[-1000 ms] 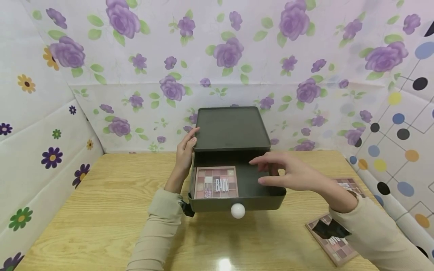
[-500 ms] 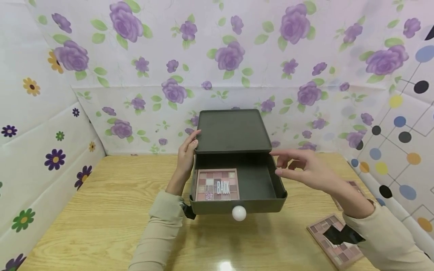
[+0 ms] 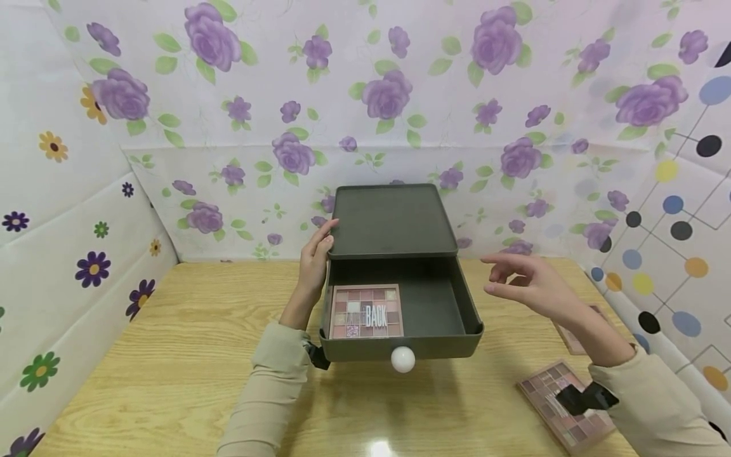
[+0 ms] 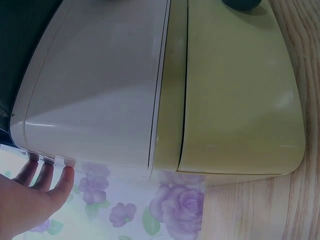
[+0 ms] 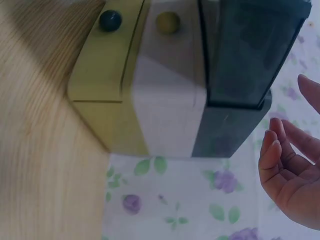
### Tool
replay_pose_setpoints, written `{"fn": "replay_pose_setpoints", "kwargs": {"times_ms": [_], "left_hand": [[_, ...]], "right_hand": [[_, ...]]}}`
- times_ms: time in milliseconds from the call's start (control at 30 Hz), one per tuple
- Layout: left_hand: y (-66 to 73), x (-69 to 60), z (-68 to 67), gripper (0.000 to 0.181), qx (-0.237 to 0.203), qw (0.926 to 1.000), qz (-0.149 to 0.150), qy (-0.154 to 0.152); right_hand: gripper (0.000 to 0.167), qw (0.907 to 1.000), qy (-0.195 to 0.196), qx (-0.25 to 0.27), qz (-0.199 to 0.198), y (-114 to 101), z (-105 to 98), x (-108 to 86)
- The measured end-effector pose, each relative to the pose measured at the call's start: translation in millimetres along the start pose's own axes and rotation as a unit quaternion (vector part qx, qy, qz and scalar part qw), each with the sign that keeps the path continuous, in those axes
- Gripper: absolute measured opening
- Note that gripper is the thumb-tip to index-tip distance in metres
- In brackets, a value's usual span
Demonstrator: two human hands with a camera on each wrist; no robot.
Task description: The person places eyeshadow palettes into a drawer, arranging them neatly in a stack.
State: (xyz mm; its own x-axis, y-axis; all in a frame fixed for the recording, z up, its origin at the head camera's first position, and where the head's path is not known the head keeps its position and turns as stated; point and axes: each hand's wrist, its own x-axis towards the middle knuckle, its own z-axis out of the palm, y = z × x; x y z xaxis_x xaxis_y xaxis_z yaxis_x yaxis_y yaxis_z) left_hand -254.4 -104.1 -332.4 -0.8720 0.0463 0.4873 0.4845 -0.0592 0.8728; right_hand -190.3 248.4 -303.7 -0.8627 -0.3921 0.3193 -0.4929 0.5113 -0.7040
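A small three-tier drawer unit (image 3: 394, 219) stands on the table, dark on top, with a white middle tier (image 4: 95, 90) and a yellow bottom tier (image 4: 240, 100). Its dark top drawer (image 3: 431, 304) is pulled out, showing a white knob (image 3: 403, 360). An eyeshadow palette (image 3: 365, 311) lies flat in the drawer's left part. My left hand (image 3: 312, 266) rests against the unit's left side, fingertips touching near the top in the left wrist view. To the right of the drawer and apart from it, my right hand (image 3: 528, 285) hovers empty with loosely bent fingers.
Another eyeshadow palette (image 3: 539, 387) lies on the table at the right, partly covered by my right wrist strap. Behind it a further palette (image 3: 571, 339) is mostly hidden by my forearm. Flower-printed cloth (image 3: 394, 101) hangs behind the wooden table (image 3: 188, 355).
My right hand has moved from above the open drawer out to the right, away from the unit. The left hand stays against the unit's side, and the palette in the drawer has not moved.
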Motion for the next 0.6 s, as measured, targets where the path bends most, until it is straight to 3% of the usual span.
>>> {"fn": "replay_pose_setpoints", "kwargs": {"times_ms": [233,600], "left_hand": [[-0.9,0.5,-0.7,0.043,0.002,1.0000,-0.006,0.001],[-0.3,0.8,0.4,0.042,-0.002,0.9999,-0.009,0.005]], "right_hand": [[0.043,0.9996,0.007,-0.014,0.022,35.7,-3.6,-6.9],[0.052,0.9925,-0.004,-0.040,0.115,83.3,-12.9,-23.9]]}}
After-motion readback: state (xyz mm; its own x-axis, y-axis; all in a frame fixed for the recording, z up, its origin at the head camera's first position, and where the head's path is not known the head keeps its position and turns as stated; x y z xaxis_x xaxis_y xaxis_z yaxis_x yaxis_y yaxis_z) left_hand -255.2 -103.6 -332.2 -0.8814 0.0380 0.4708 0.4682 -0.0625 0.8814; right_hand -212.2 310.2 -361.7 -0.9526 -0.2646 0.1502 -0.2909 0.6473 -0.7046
